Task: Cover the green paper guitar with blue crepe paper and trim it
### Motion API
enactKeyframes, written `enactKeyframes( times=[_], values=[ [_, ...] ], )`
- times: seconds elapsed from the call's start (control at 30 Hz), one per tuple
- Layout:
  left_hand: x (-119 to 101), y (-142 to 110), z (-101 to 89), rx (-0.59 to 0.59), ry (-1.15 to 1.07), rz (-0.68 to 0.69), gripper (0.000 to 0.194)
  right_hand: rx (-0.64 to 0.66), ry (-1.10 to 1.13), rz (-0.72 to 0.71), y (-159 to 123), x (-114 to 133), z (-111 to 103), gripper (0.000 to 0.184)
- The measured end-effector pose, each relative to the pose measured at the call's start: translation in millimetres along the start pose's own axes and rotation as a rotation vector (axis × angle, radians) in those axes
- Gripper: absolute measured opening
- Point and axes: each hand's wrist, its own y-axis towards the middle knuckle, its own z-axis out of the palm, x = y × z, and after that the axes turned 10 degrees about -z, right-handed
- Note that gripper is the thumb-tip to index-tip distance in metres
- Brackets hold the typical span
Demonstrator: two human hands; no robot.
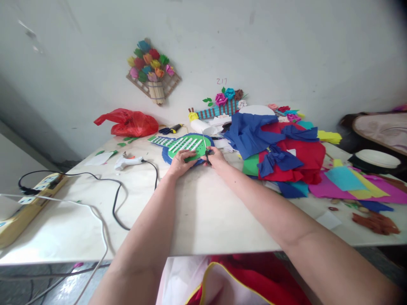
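A flat guitar-shaped craft piece (200, 149) lies on the table, green with rows of white strips and a blue paper border. My left hand (182, 164) rests on its near edge, fingers spread over the green surface. My right hand (216, 158) is closed around the dark handles of a pair of scissors (208, 155) at the piece's right side. Their thin blade points away from me, over the green part. Whether the blade touches the piece, I cannot tell.
Blue crepe paper (251, 133) and red crepe paper (308, 159) pile up on the right. A white glue gun (129, 161) lies left, its black cord running toward a power strip (34, 201). Behind are a red plastic bag (132, 123) and pliers (171, 129).
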Motion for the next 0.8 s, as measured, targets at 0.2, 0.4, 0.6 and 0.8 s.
enactKeyframes(
  times=[0.2,0.4,0.6,0.8],
  values=[
    [-1.8,0.5,0.2,-0.002,0.010,0.005,0.015,-0.002,0.026,0.017,-2.1,3.8,0.8,0.051],
    [-1.5,1.5,2.8,-0.039,0.007,-0.013,0.012,-0.001,0.022,0.013,-5.3,6.9,0.4,0.051],
    [-1.1,2.3,3.5,-0.049,0.008,-0.014,0.011,0.024,0.046,0.016,-5.1,6.2,-0.1,0.055],
    [0.4,2.2,5.1,-0.064,-0.005,-0.019,0.010,0.014,0.042,0.010,1.2,-0.7,2.1,0.056]
  ],
)
